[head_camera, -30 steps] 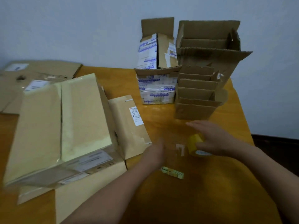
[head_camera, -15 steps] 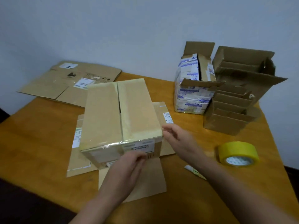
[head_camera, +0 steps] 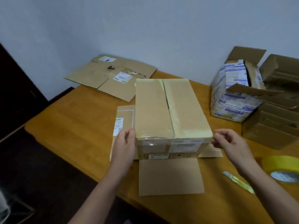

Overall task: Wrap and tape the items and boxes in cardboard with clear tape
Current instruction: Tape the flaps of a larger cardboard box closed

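Box (head_camera: 169, 110) sits centre on flat cardboard sheet (head_camera: 169, 177), long axis 12–6. Left hand (head_camera: 124, 146) at its 7 o'clock corner, right hand (head_camera: 231, 144) at 5 o'clock, equally near. Fingers (head_camera: 131, 135) curled at corners; gripping or just touching, cannot tell. Tape roll (head_camera: 278, 164) at 4, nearer right hand.

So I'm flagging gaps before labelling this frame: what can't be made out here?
All in the head view:
Labels on the taped box: print too small and blurred.
Tape roll: cut off by the right edge.
Cardboard sheet: middle hidden under the box.
Left hand, right hand: whether either grip holds a box corner; curled fingers hide the contact.
Open boxes: blurred, cut off by the right edge.
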